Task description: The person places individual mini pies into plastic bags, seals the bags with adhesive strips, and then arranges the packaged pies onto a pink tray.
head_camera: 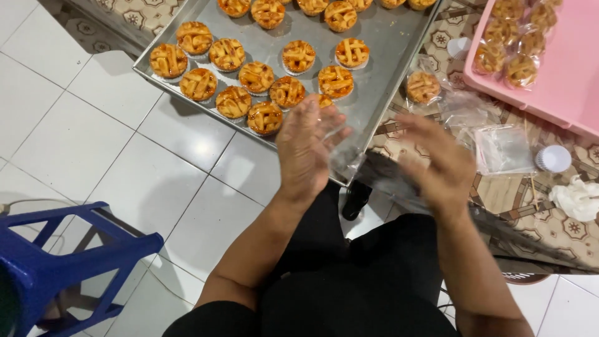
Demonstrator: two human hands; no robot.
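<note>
Left hand (304, 146) open, fingers spread, palm against clear plastic bag (342, 145); right hand (440, 163) blurred, fingers loosely curled, grip on bag not clear. Bag held between hands, over near corner of metal tray (399, 50). Lattice tarts (264, 117) in rows on tray, nearest one just beside left fingertips.

Judged: opening bag mouth. Rub film layers apart with flat palms, keep bag clear of tart tops. Spare bags (503, 148) on patterned counter (549, 224), near pink tray (564, 75) of wrapped tarts (521, 70).

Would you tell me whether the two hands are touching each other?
Apart: the head view shows a gap, with clear plastic, between the left hand and the blurred right hand.
</note>
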